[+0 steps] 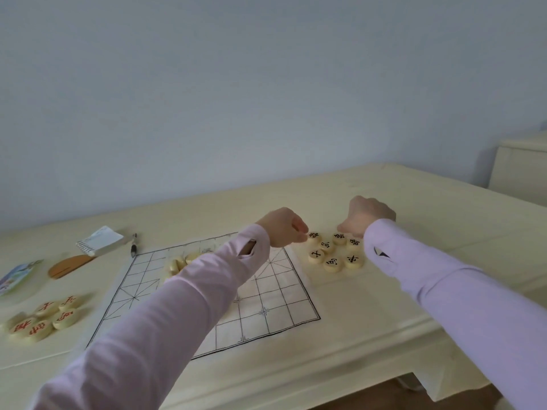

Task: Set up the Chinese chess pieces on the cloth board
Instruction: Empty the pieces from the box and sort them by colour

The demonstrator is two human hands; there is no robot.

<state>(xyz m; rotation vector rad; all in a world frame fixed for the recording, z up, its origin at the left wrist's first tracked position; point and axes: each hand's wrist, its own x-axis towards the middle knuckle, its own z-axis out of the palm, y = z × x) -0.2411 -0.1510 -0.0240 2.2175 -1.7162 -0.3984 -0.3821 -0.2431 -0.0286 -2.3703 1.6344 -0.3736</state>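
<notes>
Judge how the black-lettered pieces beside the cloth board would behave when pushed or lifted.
The black-lettered pieces look like thick, flat discs lying face up, so they would probably slide rather than roll or tip. They seem rigid and small, likely light and easy to pinch.

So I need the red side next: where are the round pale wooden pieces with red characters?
Head view: the red-character pieces sit clustered on the cream table, left of the white cloth board.
</notes>
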